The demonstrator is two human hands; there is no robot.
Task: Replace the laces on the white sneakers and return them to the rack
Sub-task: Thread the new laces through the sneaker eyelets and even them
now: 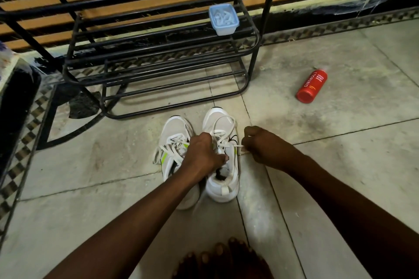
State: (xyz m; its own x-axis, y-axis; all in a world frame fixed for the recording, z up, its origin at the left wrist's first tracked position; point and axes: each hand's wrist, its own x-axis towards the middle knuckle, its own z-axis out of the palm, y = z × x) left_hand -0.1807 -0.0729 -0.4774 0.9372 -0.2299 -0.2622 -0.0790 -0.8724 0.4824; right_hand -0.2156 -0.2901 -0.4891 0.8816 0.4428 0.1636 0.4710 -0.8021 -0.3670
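Note:
Two white sneakers stand side by side on the floor tiles, toes toward the rack. The left sneaker has loose white laces and lime-green accents. The right sneaker has a white lace looped over its toe. My left hand grips the right sneaker at its tongue and upper eyelets. My right hand is to the right of that shoe, fingers curled, pinching the lace end pulled out sideways. The black metal shoe rack stands just beyond the shoes.
A pale blue plastic box with white things inside sits on the rack's middle shelf, at its right end. A red bottle lies on the floor to the right. My bare toes show at the bottom edge.

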